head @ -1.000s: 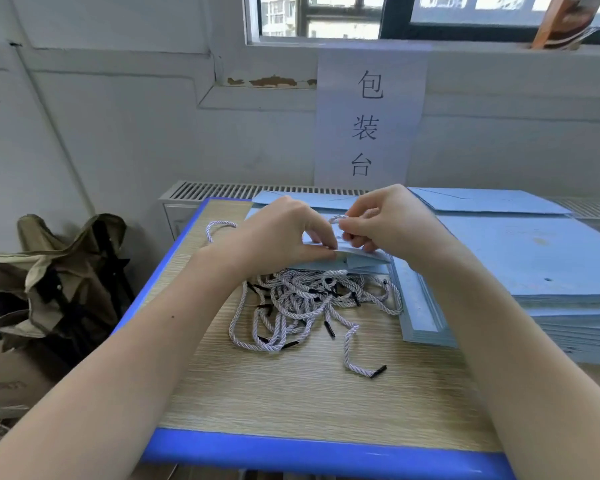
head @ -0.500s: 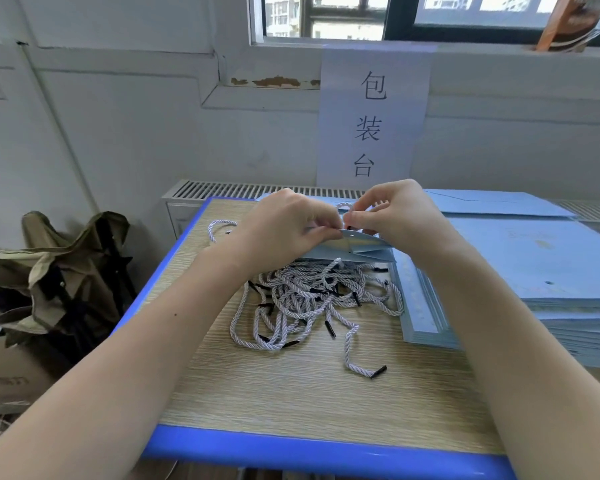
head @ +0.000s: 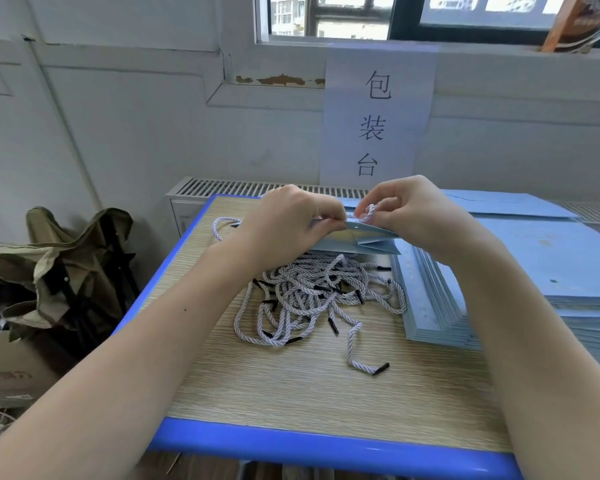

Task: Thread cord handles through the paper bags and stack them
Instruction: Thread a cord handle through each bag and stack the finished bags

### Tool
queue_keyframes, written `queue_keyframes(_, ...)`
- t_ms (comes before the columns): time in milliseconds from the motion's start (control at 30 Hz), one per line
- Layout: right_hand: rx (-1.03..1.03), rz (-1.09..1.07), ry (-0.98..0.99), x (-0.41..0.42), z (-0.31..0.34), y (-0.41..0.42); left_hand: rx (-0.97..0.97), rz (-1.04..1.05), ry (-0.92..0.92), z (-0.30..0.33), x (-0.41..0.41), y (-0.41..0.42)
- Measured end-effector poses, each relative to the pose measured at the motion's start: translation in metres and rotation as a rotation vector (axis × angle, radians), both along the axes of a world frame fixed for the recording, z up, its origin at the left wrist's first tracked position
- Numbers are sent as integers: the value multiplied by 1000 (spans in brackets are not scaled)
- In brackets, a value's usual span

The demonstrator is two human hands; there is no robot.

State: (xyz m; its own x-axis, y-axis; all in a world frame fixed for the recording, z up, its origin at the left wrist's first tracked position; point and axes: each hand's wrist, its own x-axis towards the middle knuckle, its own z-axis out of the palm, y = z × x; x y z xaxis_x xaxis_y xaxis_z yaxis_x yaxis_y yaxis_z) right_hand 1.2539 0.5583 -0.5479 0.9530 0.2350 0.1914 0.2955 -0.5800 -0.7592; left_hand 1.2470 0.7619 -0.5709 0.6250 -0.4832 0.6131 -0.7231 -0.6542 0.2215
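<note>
Now mid-thread: left hand pinching top edge of bag, fingers curled, holding it up off tabletop. Right hand just beside, across bag's edge, pinching cord btwn thumb & fingertips, cord end right at bag's rim. Punch hole itself hidden behind fingers, so can't tell if tip is through yet.

To do well: keep left pinch close to hole so paper stays stiff, w/o creasing rim. Feed black tip first, straight through, not at an angle, else likely to tear paper. Once tip shows inside, regrip & pull slack, then same for 2nd hole. Avoid twisting cord loop.

Spare cords in tangled pile below both hands, nearer the body; pull next one by its black tip to avoid dragging whole tangle. Stack of flat bags right of & below right hand, edge just beside pile. Can't tell which of those already have handles.
</note>
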Motion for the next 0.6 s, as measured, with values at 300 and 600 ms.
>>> queue_keyframes(300,-108,94,-116,6,-3,-5,-6,2,13,-1,2,1)
queue_keyframes(600,33,-95,73,4,1,-3,-34,-12,26,0,1,0)
